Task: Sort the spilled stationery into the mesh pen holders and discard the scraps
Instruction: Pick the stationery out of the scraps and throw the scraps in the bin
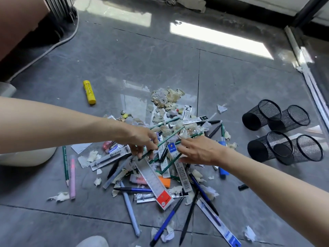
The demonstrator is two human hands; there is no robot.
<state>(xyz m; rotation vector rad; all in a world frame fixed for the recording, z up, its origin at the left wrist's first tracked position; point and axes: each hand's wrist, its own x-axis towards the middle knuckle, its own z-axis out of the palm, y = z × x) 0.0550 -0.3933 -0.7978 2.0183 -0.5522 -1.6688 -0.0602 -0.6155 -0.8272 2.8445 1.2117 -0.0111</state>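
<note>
A heap of spilled stationery (160, 163) lies on the grey tiled floor: pens, green pencils, packaged refills, a clear ruler (154, 182), erasers and torn paper scraps (167, 98). My left hand (142, 139) reaches into the heap and pinches a green pencil (169, 137) near its lower end. My right hand (197, 150) is over the heap just to the right, fingers stretched toward another green pencil (170, 162); whether it grips is unclear. Several black mesh pen holders (281, 131) lie tipped on their sides at the right.
A yellow glue stick (89, 92) lies apart at the upper left. A green pencil (65, 164) and a pink pen (72, 177) lie left of the heap. A white cable (53, 47) runs along the far left. A shoe tip (92, 242) shows at the bottom.
</note>
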